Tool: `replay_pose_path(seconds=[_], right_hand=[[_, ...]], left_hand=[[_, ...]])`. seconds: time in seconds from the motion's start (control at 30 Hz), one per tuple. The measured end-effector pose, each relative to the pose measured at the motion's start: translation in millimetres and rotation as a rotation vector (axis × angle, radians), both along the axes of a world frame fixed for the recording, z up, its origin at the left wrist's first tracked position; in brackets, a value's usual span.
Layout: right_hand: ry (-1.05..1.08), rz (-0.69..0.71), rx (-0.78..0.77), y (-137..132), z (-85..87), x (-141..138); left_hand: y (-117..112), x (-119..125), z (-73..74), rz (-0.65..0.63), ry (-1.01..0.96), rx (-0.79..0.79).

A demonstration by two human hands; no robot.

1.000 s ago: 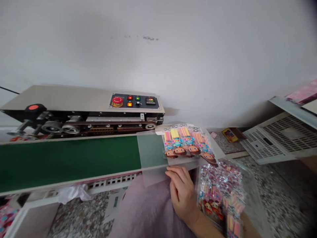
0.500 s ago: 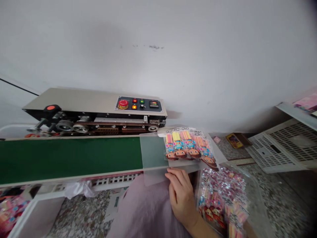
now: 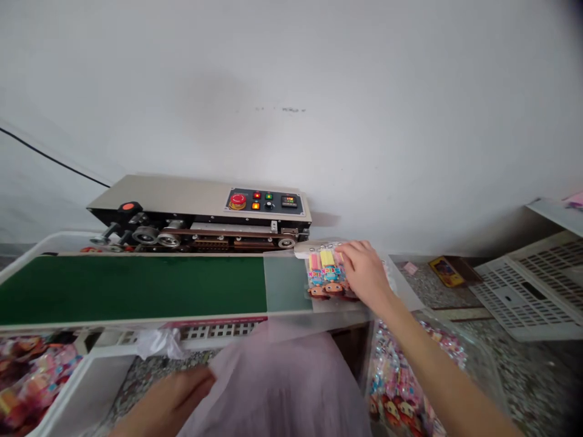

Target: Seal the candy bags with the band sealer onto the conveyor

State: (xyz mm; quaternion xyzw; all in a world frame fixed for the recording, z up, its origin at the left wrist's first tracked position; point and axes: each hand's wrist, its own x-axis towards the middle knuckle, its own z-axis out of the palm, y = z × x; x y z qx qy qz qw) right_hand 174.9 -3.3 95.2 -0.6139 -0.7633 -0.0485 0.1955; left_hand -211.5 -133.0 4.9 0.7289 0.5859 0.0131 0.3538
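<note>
Small printed packets [image 3: 330,273] marked "Stick", with cartoon faces and pink and yellow stripes, lie in a row on a clear plastic sheet [image 3: 286,282]. My right hand [image 3: 362,270] reaches over their right part, its fingers together and bent onto a packet near the top edge. The fingertips are partly hidden, and the hand covers the packets on that side. Low in the view, my left hand [image 3: 194,388] is smeared by motion beside my lap, so its fingers cannot be made out. The sheet overlaps the right end of a green conveyor belt [image 3: 150,288].
Behind the belt stands a band sealing machine [image 3: 182,197] with lit buttons and a red stop knob. A clear bag of packets [image 3: 394,388] is below right. A white crate [image 3: 523,297] and a small box [image 3: 449,272] are farther right. More packets [image 3: 40,376] fill a container at lower left.
My right hand has moved up from the sheet's front edge onto the packets. My left hand has come into view at the bottom. The view has shifted slightly.
</note>
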Motion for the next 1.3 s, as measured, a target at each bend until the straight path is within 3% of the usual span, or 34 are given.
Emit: replay_pose_path(seconds=[0.1,0.17,0.27,0.33,0.43,0.6,0.7,0.8,0.93,1.03,1.2,1.3], right_hand=[[-0.153,-0.108,-0.122,29,-4.8,-3],[-0.191,-0.202,-0.158,44,-10.3,-8],[-0.154,-0.272,-0.164,60,-20.6,-11],[-0.095,-0.276,-0.166,66,-26.9,-9],[0.051,-0.268,-0.143,69,-30.3,-2],[0.391,-0.235,-0.097,62,-10.2,20],[0.84,-0.173,-0.098,54,7.6,29],[1.26,-0.171,-0.095,46,19.1,30],[1.323,-0.141,-0.166,39,22.1,21],[1.333,-0.1,-0.184,39,20.3,13],[1.285,-0.063,-0.247,39,18.8,0],[1.267,-0.024,-0.325,34,19.0,-13]], left_hand=[[52,73,51.7,-0.136,-0.225,0.26],[85,126,64.1,-0.227,-0.156,0.46],[120,186,47.6,-0.329,-0.028,0.615],[131,205,28.0,-0.371,0.036,0.64],[131,208,11.4,-0.374,0.078,0.677],[129,199,23.5,-0.375,0.121,0.658],[132,207,25.5,-0.39,0.099,0.661],[133,214,14.0,-0.406,0.064,0.688],[133,202,-3.3,-0.375,0.096,0.749],[135,178,-4.3,-0.346,0.121,0.748],[142,146,23.8,-0.216,0.072,0.651],[146,154,48.5,-0.06,-0.275,0.555]])
